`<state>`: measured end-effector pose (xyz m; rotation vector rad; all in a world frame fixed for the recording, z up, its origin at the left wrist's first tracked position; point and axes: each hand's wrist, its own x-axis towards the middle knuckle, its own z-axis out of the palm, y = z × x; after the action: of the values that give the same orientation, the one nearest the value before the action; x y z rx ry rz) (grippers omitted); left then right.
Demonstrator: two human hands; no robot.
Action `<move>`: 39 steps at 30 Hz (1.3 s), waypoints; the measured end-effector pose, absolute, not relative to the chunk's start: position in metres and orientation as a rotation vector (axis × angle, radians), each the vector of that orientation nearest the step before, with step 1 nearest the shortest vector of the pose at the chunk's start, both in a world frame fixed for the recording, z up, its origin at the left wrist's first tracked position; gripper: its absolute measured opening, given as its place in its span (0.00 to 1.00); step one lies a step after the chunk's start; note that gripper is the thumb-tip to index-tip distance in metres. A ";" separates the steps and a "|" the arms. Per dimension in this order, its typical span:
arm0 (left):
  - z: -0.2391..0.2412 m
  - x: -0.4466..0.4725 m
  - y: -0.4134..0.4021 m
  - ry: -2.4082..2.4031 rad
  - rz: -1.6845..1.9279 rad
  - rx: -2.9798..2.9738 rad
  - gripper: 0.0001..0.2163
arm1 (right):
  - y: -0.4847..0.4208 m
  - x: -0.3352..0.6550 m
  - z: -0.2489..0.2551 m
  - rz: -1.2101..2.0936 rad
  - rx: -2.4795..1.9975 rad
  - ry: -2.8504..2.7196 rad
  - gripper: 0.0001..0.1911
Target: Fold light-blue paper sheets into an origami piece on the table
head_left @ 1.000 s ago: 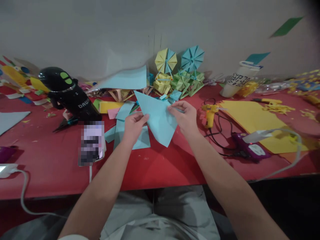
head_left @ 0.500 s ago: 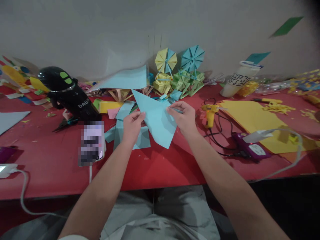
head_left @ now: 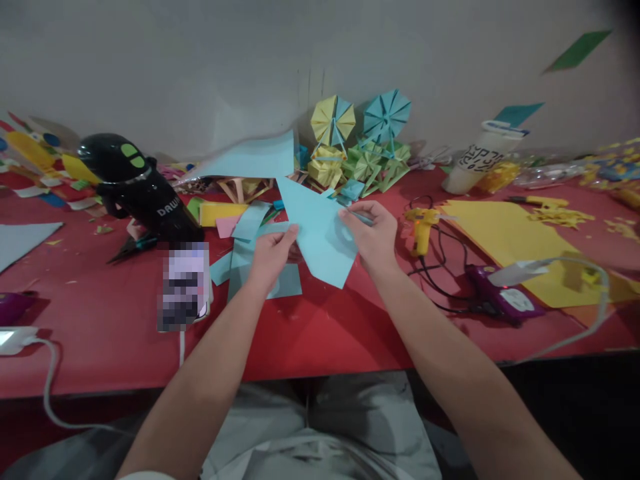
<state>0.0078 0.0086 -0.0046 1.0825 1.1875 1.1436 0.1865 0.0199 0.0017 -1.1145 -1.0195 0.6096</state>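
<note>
A light blue sheet of paper (head_left: pixel 319 235), folded into a pointed shape, is held above the red table (head_left: pixel 100 320) between both hands. My left hand (head_left: pixel 270 255) pinches its left edge with fingers closed. On the other side my right hand (head_left: pixel 373 233) pinches the right edge, thumb and forefinger pressed together. More light blue paper pieces (head_left: pixel 245 257) lie flat on the table under and left of my left hand.
A black device (head_left: pixel 137 190) stands at left, a blurred phone (head_left: pixel 184 285) beside it. Folded paper fans (head_left: pixel 357 143) sit by the wall. A yellow glue gun (head_left: pixel 421 227), yellow sheets (head_left: pixel 510 237), a purple gadget (head_left: pixel 503 300) and cables lie right. A white bottle (head_left: pixel 475 163) lies behind.
The blue paper has tilted and shifted slightly right and up in my hands; its lower point is higher. Both hands keep their pinch.
</note>
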 end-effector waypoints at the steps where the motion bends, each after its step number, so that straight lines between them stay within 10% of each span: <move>1: -0.005 0.008 0.008 1.154 1.122 1.100 0.21 | 0.020 0.186 0.002 0.600 -1.120 -0.996 0.10; 39: -0.007 0.009 0.007 1.167 0.955 1.386 0.18 | 0.030 0.197 -0.003 0.635 -1.041 -0.844 0.13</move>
<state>0.0088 0.0072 -0.0071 1.3857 1.1668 0.9554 0.1970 0.0304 -0.0033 -1.0410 -0.8436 0.6346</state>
